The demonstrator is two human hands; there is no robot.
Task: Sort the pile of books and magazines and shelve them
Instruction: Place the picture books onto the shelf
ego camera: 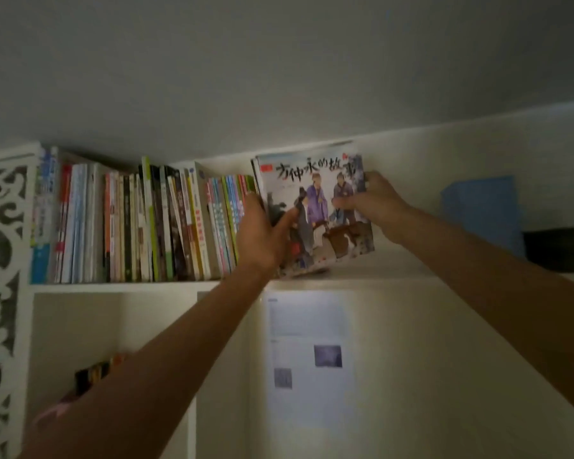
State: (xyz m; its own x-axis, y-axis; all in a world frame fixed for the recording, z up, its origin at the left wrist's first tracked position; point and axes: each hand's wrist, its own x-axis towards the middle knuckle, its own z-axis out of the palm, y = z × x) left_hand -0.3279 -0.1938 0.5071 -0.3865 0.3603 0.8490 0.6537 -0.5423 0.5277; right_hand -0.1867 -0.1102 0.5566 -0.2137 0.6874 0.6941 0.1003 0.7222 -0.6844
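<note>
Two hands hold a small stack of thin picture books [315, 213] upright at the right end of the row of shelved books [140, 223] on the top shelf [123, 287]; the left hand [262, 233] wraps the stack's left edge, thumb laid across the front cover, and the right hand [371, 200] pinches the right edge, fingers curled behind; neither hand is free. The stack stands tilted, its lower edge touching or just above the shelf board, its left side close against the row, though whether it presses on the last spine cannot be told.

Several risks follow from this, as I judge it; the books are thin and floppy, so once the grip eases they may sag or slide down to the right, where the shelf is open with no bookend in sight; the nearest thing there, a blue sheet [481, 210] against the wall, stands well apart and gives no support. Some books in the row already lean, so a shove from the left hand could tip them further, or a withdrawal could let them fall against the newcomers. Reaching overhead in dim light, the person may also misjudge the shelf's front edge and let the stack slip off forwards.
</note>
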